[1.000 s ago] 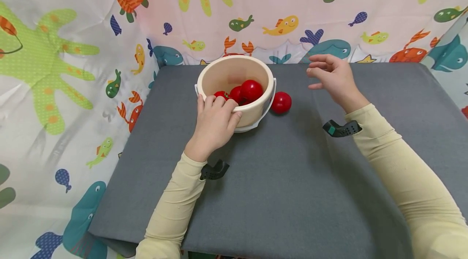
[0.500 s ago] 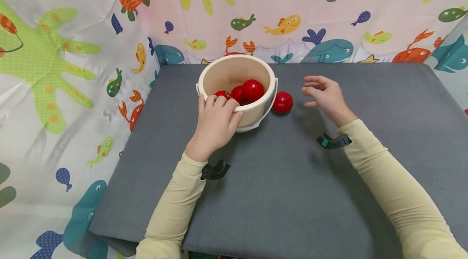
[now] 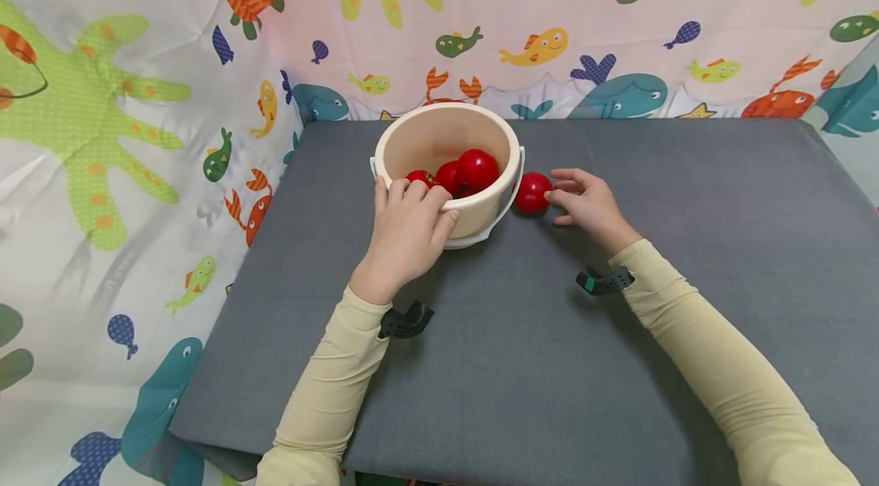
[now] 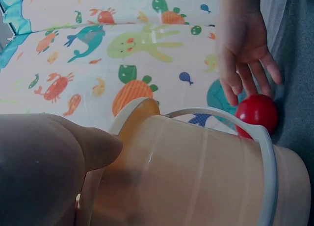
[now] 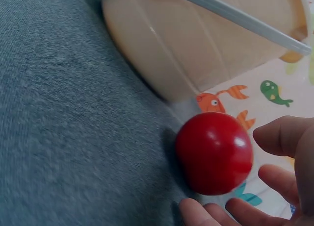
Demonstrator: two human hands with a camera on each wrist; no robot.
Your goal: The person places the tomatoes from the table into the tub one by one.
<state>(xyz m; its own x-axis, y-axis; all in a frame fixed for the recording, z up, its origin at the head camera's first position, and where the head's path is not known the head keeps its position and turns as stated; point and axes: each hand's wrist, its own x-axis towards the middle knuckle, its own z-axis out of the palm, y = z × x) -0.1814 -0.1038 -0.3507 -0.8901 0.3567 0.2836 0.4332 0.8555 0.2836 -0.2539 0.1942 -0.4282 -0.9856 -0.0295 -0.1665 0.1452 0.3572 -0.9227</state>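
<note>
A cream bucket (image 3: pixel 426 139) stands on the grey cloth, its white handle (image 4: pixel 269 182) hanging down on the right side. Inside it lie several red tomatoes (image 3: pixel 478 169), one showing a green top. My left hand (image 3: pixel 404 242) grips the near rim, fingers over the edge and thumb (image 4: pixel 105 147) outside. Just right of the bucket, another red tomato (image 3: pixel 532 193) sits on the cloth. My right hand (image 3: pixel 589 207) is at that tomato's right side, fingers spread and the thumb apart from it in the right wrist view. Whether a fingertip touches the tomato (image 5: pixel 214 152), I cannot tell.
The grey cloth-covered table (image 3: pixel 522 364) runs up to a sea-animal print curtain (image 3: pixel 412 51) at the back. The same printed curtain (image 3: pixel 62 188) hangs along the left side. Both wrists wear black straps (image 3: pixel 604 281).
My right hand has come down and to the left, from well right of the loose tomato to right beside it. The left hand keeps its grip on the bucket's rim.
</note>
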